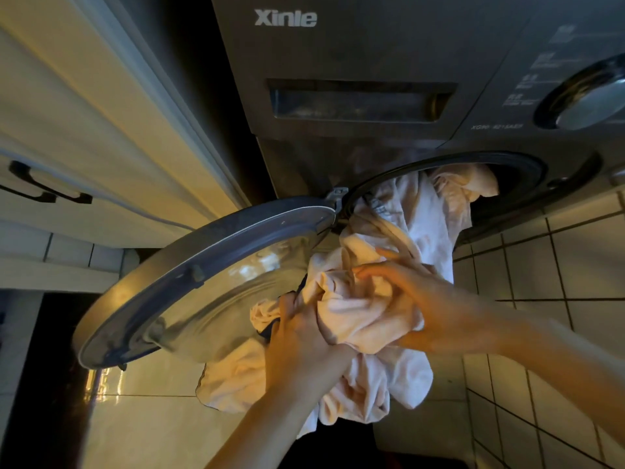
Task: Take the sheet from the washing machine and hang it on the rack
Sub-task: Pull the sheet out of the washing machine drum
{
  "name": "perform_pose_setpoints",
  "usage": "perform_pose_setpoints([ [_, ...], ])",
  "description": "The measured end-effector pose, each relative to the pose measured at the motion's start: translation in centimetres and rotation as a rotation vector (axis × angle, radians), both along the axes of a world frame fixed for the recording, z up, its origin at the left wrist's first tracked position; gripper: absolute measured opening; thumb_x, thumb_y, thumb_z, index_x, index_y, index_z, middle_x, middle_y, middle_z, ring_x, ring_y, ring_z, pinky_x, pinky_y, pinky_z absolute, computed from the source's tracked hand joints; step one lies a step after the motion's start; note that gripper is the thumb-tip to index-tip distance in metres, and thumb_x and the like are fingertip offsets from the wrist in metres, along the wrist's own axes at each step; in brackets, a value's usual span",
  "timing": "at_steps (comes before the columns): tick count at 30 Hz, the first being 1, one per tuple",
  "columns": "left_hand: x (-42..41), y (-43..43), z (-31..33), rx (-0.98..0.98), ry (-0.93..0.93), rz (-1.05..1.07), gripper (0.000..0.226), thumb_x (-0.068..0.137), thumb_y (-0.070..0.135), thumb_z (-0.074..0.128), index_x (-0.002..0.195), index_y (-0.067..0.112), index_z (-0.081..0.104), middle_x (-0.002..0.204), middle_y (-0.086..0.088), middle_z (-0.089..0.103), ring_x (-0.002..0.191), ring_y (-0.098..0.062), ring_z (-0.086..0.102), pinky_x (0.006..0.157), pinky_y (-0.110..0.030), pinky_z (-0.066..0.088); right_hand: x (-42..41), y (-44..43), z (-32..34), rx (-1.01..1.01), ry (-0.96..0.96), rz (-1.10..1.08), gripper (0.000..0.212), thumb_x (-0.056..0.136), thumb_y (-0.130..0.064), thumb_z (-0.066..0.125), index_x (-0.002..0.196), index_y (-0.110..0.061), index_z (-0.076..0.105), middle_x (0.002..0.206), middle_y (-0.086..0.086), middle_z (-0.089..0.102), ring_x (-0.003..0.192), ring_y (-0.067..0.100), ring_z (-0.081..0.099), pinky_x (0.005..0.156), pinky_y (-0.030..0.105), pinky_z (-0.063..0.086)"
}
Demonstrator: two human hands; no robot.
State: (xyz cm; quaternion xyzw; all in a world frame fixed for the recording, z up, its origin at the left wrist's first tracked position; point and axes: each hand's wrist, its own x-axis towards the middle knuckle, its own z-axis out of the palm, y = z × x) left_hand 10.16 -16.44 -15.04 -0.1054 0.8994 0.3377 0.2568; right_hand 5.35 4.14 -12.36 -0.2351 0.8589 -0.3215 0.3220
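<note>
Pale pink cloth sheet [422, 218] spilling from dark grey washing machine [372, 49], centre frame, left hand [297, 336] fingers clenched round a fold, right hand [426, 299] fingers grasping its bunch

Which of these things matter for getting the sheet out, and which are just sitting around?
Part of the job: sheet, washing machine, its open door, left hand and right hand gripping the sheet.
Just there: cabinet, its black handle, tiled floor, control dial.
</note>
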Motion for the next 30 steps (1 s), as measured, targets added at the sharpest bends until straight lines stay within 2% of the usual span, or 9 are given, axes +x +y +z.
perform_pose_setpoints([
  [5, 0.2, -0.3, 0.1, 0.006, 0.004, -0.009, 0.054, 0.054, 0.057, 0.063, 0.102, 0.037, 0.051, 0.104, 0.013, 0.033, 0.097, -0.018, 0.051, 0.083, -0.042, 0.048, -2.0, 2.0, -2.4, 0.297, -0.052, 0.276, 0.1, 0.062, -0.073, 0.066, 0.14, -0.052, 0.006, 0.15, -0.028, 0.006, 0.141, 0.004, -0.015, 0.117, 0.044, -0.004],
  [10, 0.2, -1.2, 0.3, 0.014, -0.003, 0.009, 0.055, 0.054, 0.053, 0.063, 0.105, 0.037, 0.052, 0.104, 0.014, 0.033, 0.1, -0.018, 0.05, 0.085, -0.041, 0.047, -5.6, 1.9, -5.3, 0.399, 0.204, 0.565, 0.111, 0.061, -0.078, 0.063, 0.147, -0.039, 0.004, 0.156, -0.013, -0.02, 0.14, 0.016, -0.03, 0.114, 0.05, -0.006],
  [13, 0.3, -1.7, 0.6, 0.016, -0.008, 0.026, 0.054, 0.056, 0.051, 0.064, 0.108, 0.038, 0.052, 0.103, 0.015, 0.034, 0.1, -0.015, 0.049, 0.087, -0.04, 0.046, -7.4, 1.3, -6.9, 0.335, 0.302, 0.628, 0.104, 0.069, -0.071, 0.063, 0.148, -0.033, 0.006, 0.158, -0.001, -0.006, 0.144, 0.021, -0.014, 0.115, 0.054, 0.004],
  [18, 0.5, -2.8, 1.1, -0.002, -0.007, 0.056, 0.051, 0.059, 0.05, 0.065, 0.105, 0.033, 0.054, 0.099, 0.015, 0.033, 0.096, -0.012, 0.047, 0.083, -0.035, 0.044, -8.6, 0.1, -9.7, 0.203, 0.366, 0.673, 0.1, 0.068, -0.07, 0.065, 0.146, -0.037, 0.01, 0.155, -0.002, 0.019, 0.144, 0.029, 0.007, 0.111, 0.061, 0.005],
  [21, 0.8, -3.2, 1.3, -0.033, 0.007, 0.073, 0.062, 0.055, 0.057, 0.061, 0.112, 0.034, 0.054, 0.101, 0.014, 0.033, 0.098, -0.013, 0.048, 0.086, -0.039, 0.045, -8.2, -0.5, -10.9, 0.313, 0.487, 0.694, 0.102, 0.058, -0.068, 0.075, 0.142, -0.037, 0.026, 0.145, -0.005, 0.04, 0.14, 0.027, 0.023, 0.113, 0.056, -0.008],
  [23, 0.8, -3.4, 1.6, -0.024, 0.019, 0.097, 0.065, 0.054, 0.061, 0.059, 0.115, 0.038, 0.054, 0.103, 0.016, 0.034, 0.1, -0.012, 0.048, 0.087, -0.039, 0.045, -8.2, -1.0, -10.6, 0.46, 0.473, 0.718, 0.102, 0.062, -0.064, 0.075, 0.145, -0.034, 0.024, 0.147, -0.006, 0.035, 0.141, 0.024, 0.017, 0.114, 0.046, -0.014],
  [25, 0.7, -3.5, 2.0, -0.008, 0.036, 0.119, 0.066, 0.053, 0.064, 0.058, 0.114, 0.04, 0.054, 0.103, 0.018, 0.035, 0.1, -0.01, 0.047, 0.087, -0.038, 0.045, -8.6, -1.3, -10.3, 0.555, 0.237, 0.759, 0.103, 0.064, -0.062, 0.074, 0.147, -0.031, 0.021, 0.149, -0.004, 0.029, 0.143, 0.026, 0.009, 0.113, 0.053, -0.011],
  [27, 0.3, -3.7, 2.4, -0.008, 0.028, 0.132, 0.063, 0.055, 0.064, 0.059, 0.113, 0.04, 0.052, 0.103, 0.018, 0.035, 0.097, -0.007, 0.046, 0.087, -0.036, 0.045, -9.3, -1.3, -10.1, 0.62, 0.197, 0.808, 0.104, 0.06, -0.066, 0.074, 0.145, -0.035, 0.024, 0.146, -0.006, 0.029, 0.142, 0.028, 0.009, 0.113, 0.058, -0.004],
  [30, 0.1, -3.9, 2.6, 0.002, 0.01, 0.157, 0.058, 0.056, 0.059, 0.063, 0.11, 0.042, 0.049, 0.1, 0.017, 0.034, 0.093, -0.008, 0.047, 0.085, -0.036, 0.046, -10.1, -0.4, -10.6, 0.709, 0.178, 0.809, 0.097, 0.063, -0.062, 0.072, 0.144, -0.032, 0.03, 0.151, -0.006, 0.021, 0.144, 0.026, 0.001, 0.115, 0.052, -0.002],
])
